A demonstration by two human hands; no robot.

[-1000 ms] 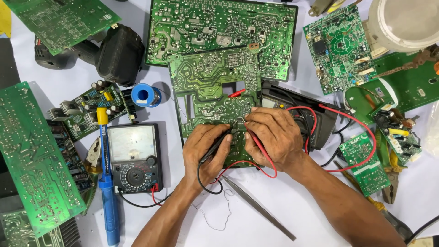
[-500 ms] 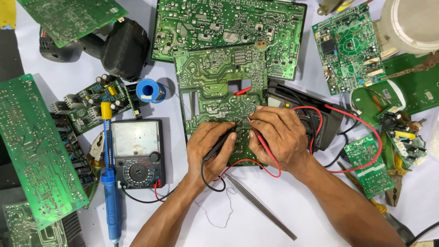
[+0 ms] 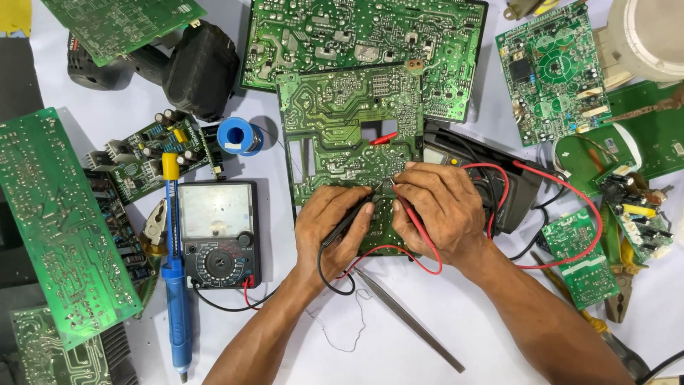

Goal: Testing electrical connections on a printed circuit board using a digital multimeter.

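— What is closest to us?
— Metal tweezers (image 3: 410, 319) lie on the white desk (image 3: 399, 356), just below both hands.
— What are the hands doing?
— The left hand (image 3: 333, 229) has its fingers wrapped around a black probe (image 3: 347, 222). The right hand (image 3: 440, 209) pinches a red probe (image 3: 409, 212). Both tips touch the green circuit board (image 3: 349, 142) in the middle.
— And further away?
— A meter with a dial (image 3: 218, 232) sits left of the hands, beside a blue pump tool (image 3: 174, 285). A bigger green board (image 3: 363, 36) lies at the top.
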